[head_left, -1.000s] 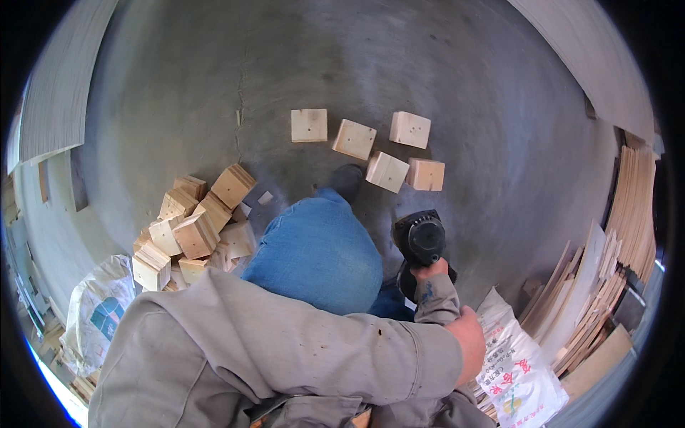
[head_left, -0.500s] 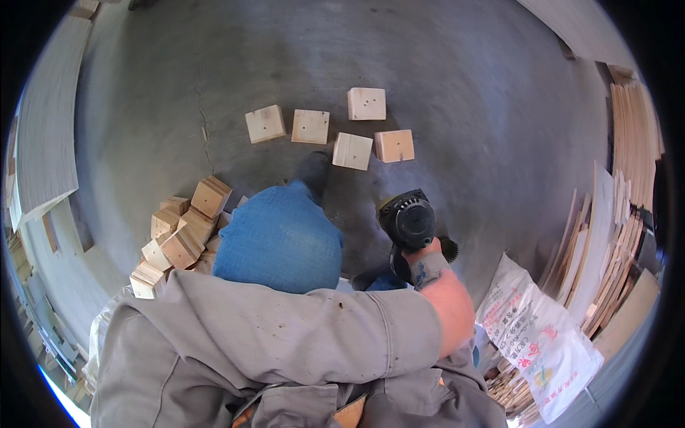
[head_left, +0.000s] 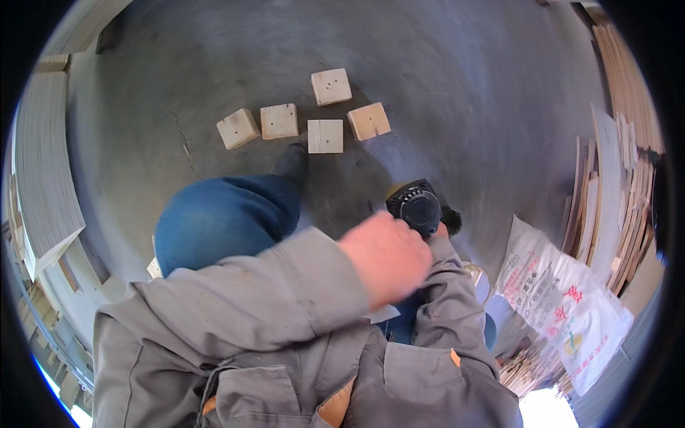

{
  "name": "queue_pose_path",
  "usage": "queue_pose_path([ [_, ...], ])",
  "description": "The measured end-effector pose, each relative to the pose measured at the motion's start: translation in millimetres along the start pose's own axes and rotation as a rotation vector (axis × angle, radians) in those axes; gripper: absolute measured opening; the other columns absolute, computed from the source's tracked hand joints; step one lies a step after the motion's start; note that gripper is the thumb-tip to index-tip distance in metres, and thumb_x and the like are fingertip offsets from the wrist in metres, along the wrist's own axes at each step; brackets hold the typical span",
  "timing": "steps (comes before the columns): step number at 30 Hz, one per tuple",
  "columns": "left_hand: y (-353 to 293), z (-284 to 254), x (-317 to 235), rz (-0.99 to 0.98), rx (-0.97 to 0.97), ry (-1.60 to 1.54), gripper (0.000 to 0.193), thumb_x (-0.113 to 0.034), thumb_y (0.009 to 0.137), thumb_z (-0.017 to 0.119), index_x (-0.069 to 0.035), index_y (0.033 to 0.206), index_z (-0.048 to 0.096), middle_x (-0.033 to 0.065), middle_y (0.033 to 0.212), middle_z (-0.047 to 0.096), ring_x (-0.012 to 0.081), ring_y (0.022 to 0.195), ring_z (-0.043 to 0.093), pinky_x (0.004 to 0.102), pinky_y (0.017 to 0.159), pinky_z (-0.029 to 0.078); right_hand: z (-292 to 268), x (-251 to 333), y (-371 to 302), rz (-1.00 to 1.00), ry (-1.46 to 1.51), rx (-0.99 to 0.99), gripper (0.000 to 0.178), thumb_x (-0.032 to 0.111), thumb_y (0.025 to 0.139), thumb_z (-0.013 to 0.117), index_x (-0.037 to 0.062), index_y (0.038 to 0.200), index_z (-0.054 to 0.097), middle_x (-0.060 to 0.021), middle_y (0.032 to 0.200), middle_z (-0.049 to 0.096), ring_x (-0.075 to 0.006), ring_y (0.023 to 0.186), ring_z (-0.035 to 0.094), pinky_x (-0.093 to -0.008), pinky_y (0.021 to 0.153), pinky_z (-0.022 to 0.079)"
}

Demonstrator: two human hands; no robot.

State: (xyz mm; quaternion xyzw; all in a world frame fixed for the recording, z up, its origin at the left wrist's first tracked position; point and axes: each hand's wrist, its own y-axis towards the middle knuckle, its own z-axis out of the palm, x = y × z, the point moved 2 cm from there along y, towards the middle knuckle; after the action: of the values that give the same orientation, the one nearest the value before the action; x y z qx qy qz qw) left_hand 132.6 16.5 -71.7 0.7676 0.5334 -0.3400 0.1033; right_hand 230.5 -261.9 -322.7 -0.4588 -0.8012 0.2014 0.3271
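My right hand (head_left: 443,230) is closed round a nail gun (head_left: 419,211), black and yellowish, with a round vented cap facing up. Most of the hand is hidden behind the tool. My left hand (head_left: 389,258) crosses over beside it, just short of the cap; motion blurs it, and its fingers are turned away from view. Ahead on the floor sit several squarish pale wooden blocks with small dark marks on top. One block (head_left: 325,136) stands close by my shoe; a more orange block (head_left: 369,121) lies to its right, and another block (head_left: 332,86) farther off.
My bent knee in blue jeans (head_left: 221,217) rises at left. A white printed sack (head_left: 564,299) hangs over wood strips at right, near stacked boards (head_left: 628,200). Stacked sheets (head_left: 46,164) stand along the left. A crack (head_left: 183,139) runs through the concrete floor.
My left hand has come off my right forearm and moved left, beside the nail gun. The view has shifted, so the floor blocks appear farther left; the block pile is now mostly hidden.
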Motion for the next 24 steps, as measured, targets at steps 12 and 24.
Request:
queue_pose_path([
  [12,-18.2,59.2,165.6,-0.719,0.133,0.098,0.057,-0.025,0.076,0.079,-0.008,0.127,0.061,0.0159,0.12,0.065,0.0353,0.113,0.063,0.0447,0.095,0.052,44.1,-38.0,20.0,0.168,0.147,-0.027,0.042,0.02,0.08,0.07,0.0133,0.121,0.068,-0.0153,0.123,0.069,-0.035,0.12,0.062,-0.0387,0.1,0.052],
  [24,14.9,128.3,238.1,-0.754,-0.16,0.086,0.088,-0.019,0.071,0.083,-0.013,0.148,0.041,0.0115,0.15,0.046,0.0334,0.139,0.044,0.0466,0.111,0.042,20.9,-7.9,1.3,0.328,0.128,0.033,0.054,0.026,0.073,0.08,0.0071,0.121,0.063,-0.0201,0.118,0.069,-0.0363,0.117,0.064,-0.0396,0.101,0.051],
])
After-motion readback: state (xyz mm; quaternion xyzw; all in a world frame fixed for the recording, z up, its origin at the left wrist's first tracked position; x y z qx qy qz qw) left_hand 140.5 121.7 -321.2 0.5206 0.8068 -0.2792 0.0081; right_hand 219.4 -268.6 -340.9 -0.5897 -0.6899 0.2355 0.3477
